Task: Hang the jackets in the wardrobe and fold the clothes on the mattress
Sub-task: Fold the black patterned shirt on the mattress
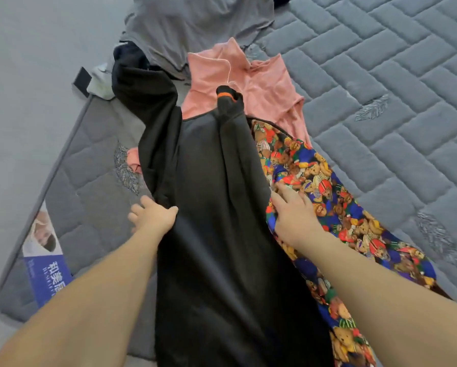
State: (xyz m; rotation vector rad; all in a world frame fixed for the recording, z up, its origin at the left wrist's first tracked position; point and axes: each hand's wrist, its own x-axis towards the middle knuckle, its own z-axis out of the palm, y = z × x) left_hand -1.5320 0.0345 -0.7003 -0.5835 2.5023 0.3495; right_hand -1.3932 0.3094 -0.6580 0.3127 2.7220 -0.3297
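Observation:
A long black garment (222, 207) with an orange-striped cuff lies lengthwise on the grey quilted mattress (381, 88). My left hand (153, 215) grips its left edge, thumb on top. My right hand (293, 210) presses at its right edge, fingers on a colourful teddy-bear print cloth (328, 197) that lies beneath and to the right. A pink garment (248, 78) lies crumpled past the black one. Farther back are a grey garment (195, 25) and a dark garment (132, 59).
The mattress corner is at the lower left, carrying a blue and white label (47, 260). Grey floor (23, 88) runs along the left. The quilted surface stretches to the right and back.

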